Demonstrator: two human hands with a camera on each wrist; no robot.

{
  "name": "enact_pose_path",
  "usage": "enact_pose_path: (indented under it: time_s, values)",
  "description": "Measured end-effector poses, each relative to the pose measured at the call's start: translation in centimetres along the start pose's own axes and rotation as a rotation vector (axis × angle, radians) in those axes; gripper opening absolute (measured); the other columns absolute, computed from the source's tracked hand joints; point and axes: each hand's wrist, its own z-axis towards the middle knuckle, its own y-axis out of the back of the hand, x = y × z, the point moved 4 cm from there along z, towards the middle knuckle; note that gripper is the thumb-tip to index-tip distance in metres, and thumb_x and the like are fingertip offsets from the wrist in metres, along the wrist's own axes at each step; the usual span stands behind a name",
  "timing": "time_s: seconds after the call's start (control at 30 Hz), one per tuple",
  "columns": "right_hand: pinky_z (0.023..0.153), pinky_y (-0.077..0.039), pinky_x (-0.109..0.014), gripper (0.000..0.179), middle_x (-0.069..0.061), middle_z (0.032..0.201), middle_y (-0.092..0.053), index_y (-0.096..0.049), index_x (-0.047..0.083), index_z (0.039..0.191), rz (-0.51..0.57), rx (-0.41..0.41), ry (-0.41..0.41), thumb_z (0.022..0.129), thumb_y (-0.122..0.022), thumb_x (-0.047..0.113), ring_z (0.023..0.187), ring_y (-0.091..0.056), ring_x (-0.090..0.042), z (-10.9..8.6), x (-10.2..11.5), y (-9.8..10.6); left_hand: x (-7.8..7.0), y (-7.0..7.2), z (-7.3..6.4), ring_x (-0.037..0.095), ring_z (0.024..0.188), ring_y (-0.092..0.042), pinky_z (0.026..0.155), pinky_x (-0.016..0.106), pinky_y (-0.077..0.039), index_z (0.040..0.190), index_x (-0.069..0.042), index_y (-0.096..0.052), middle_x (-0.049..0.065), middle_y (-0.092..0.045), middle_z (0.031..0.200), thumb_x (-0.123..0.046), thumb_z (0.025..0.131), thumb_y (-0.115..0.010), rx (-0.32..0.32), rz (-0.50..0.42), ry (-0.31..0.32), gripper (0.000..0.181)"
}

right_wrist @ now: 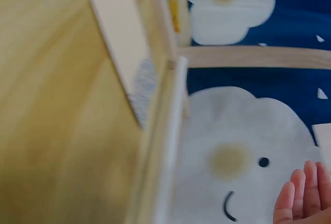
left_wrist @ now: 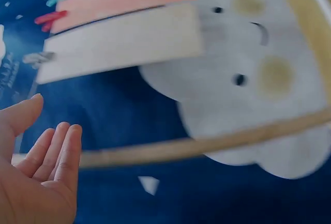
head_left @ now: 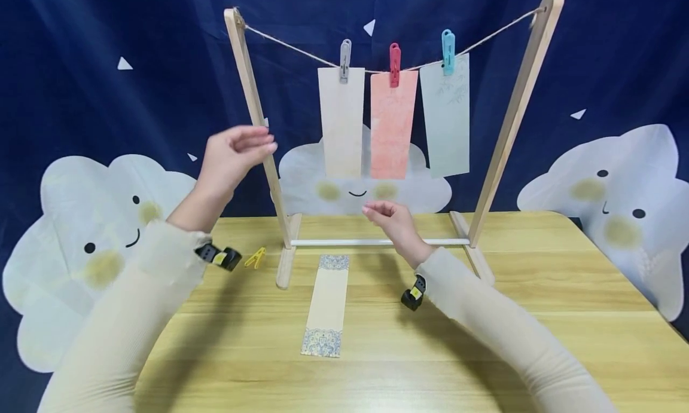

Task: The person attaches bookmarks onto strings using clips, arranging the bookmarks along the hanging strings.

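My left hand (head_left: 237, 153) is raised beside the rack's left post (head_left: 258, 96), its fingers extended and nothing in them. In the left wrist view the same hand (left_wrist: 46, 167) shows a bare palm with the thumb apart. Lower down, my right hand (head_left: 395, 225) hovers in front of the rack below the coral card (head_left: 394, 126), empty, with fingers loosely bent. From the twine (head_left: 290, 45) hang a cream card (head_left: 343, 126) on a grey clothespin (head_left: 345, 60), the coral card on a red clothespin (head_left: 395, 63), and a pale green card (head_left: 448, 120) on a blue clothespin (head_left: 448, 51).
A cream card with blue patterned ends (head_left: 327, 302) lies flat on the wooden table (head_left: 404, 353). Close to the rack's left foot (head_left: 287, 257) lies a yellow clothespin (head_left: 255, 257). A white crossbar (head_left: 334, 242) joins the posts low down; a dark blue cloth (head_left: 161, 42) hangs behind.
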Motion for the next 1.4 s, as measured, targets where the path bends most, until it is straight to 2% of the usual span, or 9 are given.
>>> enact_pose_path:
  time_s: [0.27, 0.33, 0.57, 0.7, 0.8, 0.93, 1.07, 1.27, 1.4]
  values:
    - [0.088, -0.049, -0.042, 0.022, -0.004, 0.092, -0.066, -0.067, 0.003, 0.103, -0.031, 0.040, -0.094, 0.087, -0.068, 0.018, 0.080, -0.059, -0.013, -1.5, -2.7, -1.9, 7.3, 2.8, -3.3, 0.002, 0.075, -0.066, 0.067, 0.015, -0.052, 0.093, -0.014, -0.068, -0.009, -0.071, 0.083, -0.001, 0.082, -0.070, -0.058, -0.200, 0.072, 0.017]
    - [0.091, -0.046, -0.048, 0.020, -0.005, 0.092, -0.066, -0.066, 0.002, 0.103, -0.013, 0.043, -0.104, 0.087, -0.068, 0.014, 0.080, -0.059, -0.014, -1.9, -3.3, -2.4, 9.1, 3.0, -4.1, 0.002, 0.074, -0.065, 0.067, 0.015, -0.052, 0.093, -0.016, -0.068, -0.010, -0.071, 0.082, -0.003, 0.083, -0.071, -0.066, -0.183, 0.123, 0.016]
    - [0.084, -0.049, -0.043, 0.016, -0.006, 0.087, -0.063, -0.065, -0.001, 0.098, -0.022, 0.074, -0.155, 0.085, -0.068, 0.008, 0.084, -0.058, -0.025, -3.9, -5.0, -4.2, 14.8, 3.7, -6.9, -0.002, 0.078, -0.062, 0.071, 0.014, -0.050, 0.092, -0.022, -0.066, -0.018, -0.068, 0.081, -0.013, 0.086, -0.070, 0.010, -0.063, 0.318, 0.012]
    - [0.076, -0.052, -0.036, 0.017, -0.007, 0.086, -0.063, -0.063, -0.005, 0.100, -0.005, 0.092, -0.187, 0.086, -0.065, 0.004, 0.081, -0.060, -0.025, -5.0, -5.9, -5.1, 17.1, 4.0, -8.1, -0.004, 0.078, -0.060, 0.071, 0.012, -0.049, 0.103, -0.010, -0.064, -0.020, -0.065, 0.080, -0.012, 0.087, -0.069, -0.030, -0.006, 0.370, 0.017]
    - [0.068, -0.051, -0.029, 0.020, -0.007, 0.086, -0.062, -0.061, -0.005, 0.102, 0.005, 0.096, -0.229, 0.085, -0.066, 0.006, 0.078, -0.059, -0.020, -5.6, -6.7, -5.5, 18.8, 4.0, -8.9, -0.002, 0.076, -0.060, 0.070, 0.014, -0.049, 0.108, -0.003, -0.063, -0.018, -0.065, 0.078, -0.012, 0.086, -0.069, -0.096, -0.050, 0.430, 0.025]
    - [0.063, -0.047, -0.024, 0.028, -0.006, 0.087, -0.059, -0.059, -0.004, 0.104, -0.041, 0.092, -0.240, 0.082, -0.070, 0.009, 0.075, -0.056, -0.016, -6.2, -7.4, -5.8, 20.6, 4.1, -9.7, -0.001, 0.075, -0.061, 0.071, 0.015, -0.049, 0.108, -0.004, -0.064, -0.017, -0.066, 0.078, -0.011, 0.084, -0.072, -0.176, -0.102, 0.497, 0.026]
    - [0.073, -0.048, -0.027, 0.038, -0.010, 0.096, -0.058, -0.057, -0.004, 0.107, -0.157, 0.101, -0.206, 0.077, -0.076, 0.010, 0.085, -0.053, -0.019, -6.3, -7.7, -5.9, 21.5, 4.3, -10.0, -0.004, 0.077, -0.060, 0.073, 0.013, -0.049, 0.117, 0.000, -0.060, -0.020, -0.064, 0.079, -0.013, 0.084, -0.072, -0.196, -0.067, 0.524, 0.037]
    - [0.093, -0.044, -0.041, 0.063, -0.016, 0.111, -0.056, -0.052, -0.009, 0.119, -0.420, 0.201, -0.128, 0.070, -0.083, 0.017, 0.102, -0.052, -0.028, -6.3, -7.2, -6.3, 22.3, 4.8, -10.3, -0.006, 0.075, -0.056, 0.071, 0.018, -0.047, 0.131, 0.004, -0.049, -0.020, -0.061, 0.082, -0.018, 0.086, -0.070, -0.140, 0.000, 0.593, 0.053]
    - [0.096, -0.043, -0.044, 0.078, -0.020, 0.116, -0.053, -0.049, -0.011, 0.125, -0.551, 0.240, -0.090, 0.066, -0.087, 0.024, 0.107, -0.050, -0.032, -6.4, -7.0, -6.6, 22.8, 4.9, -10.6, -0.008, 0.077, -0.054, 0.072, 0.015, -0.046, 0.135, 0.006, -0.043, -0.009, -0.061, 0.095, -0.013, 0.088, -0.067, -0.080, 0.046, 0.621, 0.056]
